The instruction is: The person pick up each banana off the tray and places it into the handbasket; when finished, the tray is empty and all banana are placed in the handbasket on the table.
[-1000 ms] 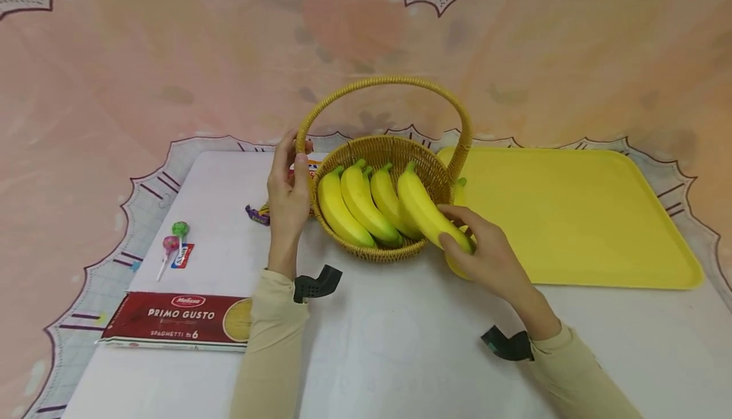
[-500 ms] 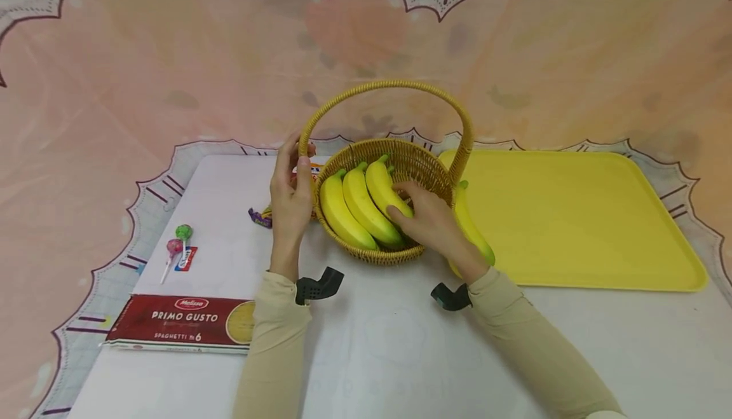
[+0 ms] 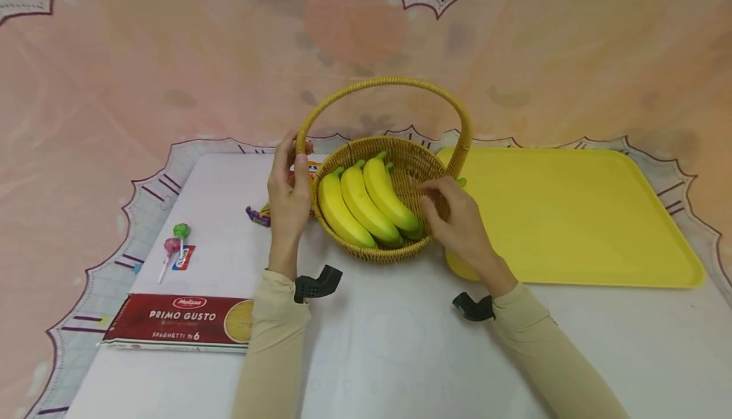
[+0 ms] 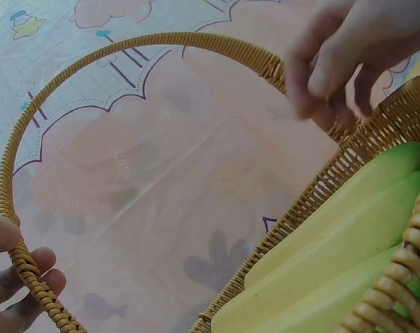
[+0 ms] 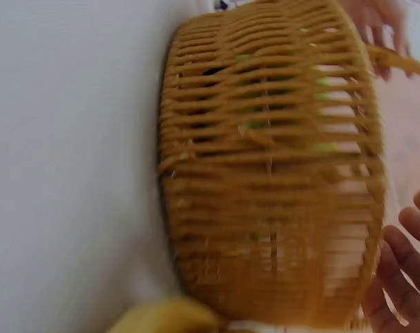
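Several yellow bananas (image 3: 374, 203) with green tips lie side by side in a wicker basket (image 3: 366, 254) with a tall arched handle (image 3: 394, 81). My left hand (image 3: 289, 190) grips the handle low on its left side; in the left wrist view its fingers (image 4: 39, 284) curl round the wicker. At the basket's right rim hovers my right hand (image 3: 460, 222), fingers loosely bent, with nothing held. Just beyond it shows the stem of another banana (image 3: 462, 182) outside the basket, mostly hidden by that hand.
A yellow tray (image 3: 583, 215) lies to the right of the basket. On the left are two lollipops (image 3: 176, 238), a small red-and-blue wrapped sweet (image 3: 184, 257) and a red spaghetti pack (image 3: 183, 320). A purple wrapped candy (image 3: 258, 215) and other packets are partly behind my left hand.
My right hand carried a banana over the right rim, laid it among the others in the basket, let go and drew back right. My left hand stayed on the handle.
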{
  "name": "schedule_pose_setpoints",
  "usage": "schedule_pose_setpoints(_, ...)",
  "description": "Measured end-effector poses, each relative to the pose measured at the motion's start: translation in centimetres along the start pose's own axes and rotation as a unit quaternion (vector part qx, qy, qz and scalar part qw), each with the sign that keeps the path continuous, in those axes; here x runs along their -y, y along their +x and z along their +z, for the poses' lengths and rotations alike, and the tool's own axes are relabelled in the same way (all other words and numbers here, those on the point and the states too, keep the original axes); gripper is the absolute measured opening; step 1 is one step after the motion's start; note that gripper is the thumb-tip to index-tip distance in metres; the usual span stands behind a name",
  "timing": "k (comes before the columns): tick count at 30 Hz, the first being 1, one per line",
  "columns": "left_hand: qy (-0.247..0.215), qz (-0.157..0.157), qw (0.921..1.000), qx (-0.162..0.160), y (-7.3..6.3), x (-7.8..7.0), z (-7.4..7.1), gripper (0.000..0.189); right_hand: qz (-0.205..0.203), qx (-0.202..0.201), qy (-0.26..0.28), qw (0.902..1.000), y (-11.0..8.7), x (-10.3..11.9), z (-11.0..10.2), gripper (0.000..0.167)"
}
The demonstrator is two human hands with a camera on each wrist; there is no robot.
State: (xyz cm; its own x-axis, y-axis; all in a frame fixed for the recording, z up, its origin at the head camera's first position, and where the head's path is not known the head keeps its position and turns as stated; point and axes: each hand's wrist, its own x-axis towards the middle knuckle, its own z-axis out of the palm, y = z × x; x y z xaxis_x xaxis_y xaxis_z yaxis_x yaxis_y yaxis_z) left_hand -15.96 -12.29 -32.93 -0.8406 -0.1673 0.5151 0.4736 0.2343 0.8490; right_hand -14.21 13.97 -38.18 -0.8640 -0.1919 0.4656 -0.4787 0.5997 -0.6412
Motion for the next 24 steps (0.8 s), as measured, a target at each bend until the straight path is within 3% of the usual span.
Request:
schedule_pose_setpoints(3, -0.002, -0.002, 1.0000, 0.000, -0.1, -1.2, 0.0, 0.036, 0.010, -0.017, 0.001, 0.9998, -1.2, -1.1, -1.4, 0.021)
schedule_pose_setpoints(6, 0.001, -0.003, 1.0000, -0.002, -0.2, -1.6, -0.1, 0.036, 0.043, -0.002, -0.026, 0.9987, -2.3, -2.4, -2.5, 0.026)
schedule_pose_setpoints(9, 0.002, 0.000, 1.0000, -0.004, -0.3, -1.7, -0.1, 0.036, 0.093, 0.044, -0.057, 0.9931, -3.7, -3.5, -3.3, 0.037)
schedule_pose_setpoints(13, -0.004, 0.001, 1.0000, -0.002, -0.3, -1.5, -0.1, 0.036, 0.155, 0.126, -0.078, 0.9767, -5.4, -4.4, -4.0, 0.053)
schedule_pose_setpoints(16, -0.009, -0.001, 1.0000, -0.001, -0.4, -1.4, -0.1, 0.037, 0.185, 0.159, -0.080, 0.9664, -6.3, -4.7, -4.4, 0.059)
schedule_pose_setpoints(20, -0.014, -0.002, 0.9999, 0.001, -0.5, -1.4, 0.0, 0.037, 0.201, 0.157, -0.080, 0.9637, -7.4, -4.5, -5.1, 0.059)
schedule_pose_setpoints(24, -0.016, 0.004, 0.9999, 0.001, -0.5, -1.4, 0.2, 0.037, 0.201, 0.140, -0.069, 0.9670, -8.4, -3.6, -6.2, 0.057)
